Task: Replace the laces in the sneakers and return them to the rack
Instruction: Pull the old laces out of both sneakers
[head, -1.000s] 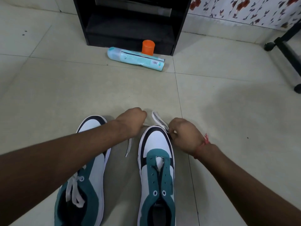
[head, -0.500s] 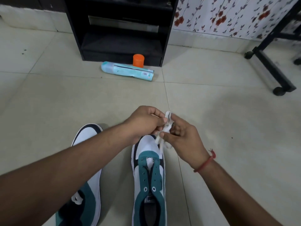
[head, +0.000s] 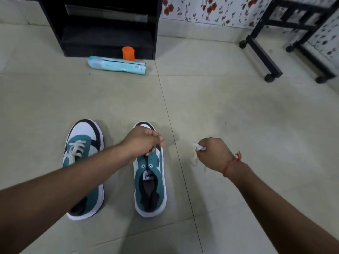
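White lace (head: pixel 199 148) is bunched in the clenched right hand (head: pixel 213 154), right of the unlaced sneaker (head: pixel 151 180); the left hand (head: pixel 142 142) grips its eyelet flap. The laced sneaker (head: pixel 82 162) sits left (rack (head: pixel 108 28) far, shelves bare).

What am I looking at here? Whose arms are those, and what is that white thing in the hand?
These are a person's own two arms. The camera sits on their head and looks down, so you see what they see. On the tiled floor stand two teal and white sneakers. The left sneaker has a white lace in it. The right sneaker has empty lace holes. The left hand rests on its front with curled fingers; what they grip is hidden. The right hand holds a bunched white lace off to the side. Farther back stands a black rack, with an orange cup and a light blue packet before it.
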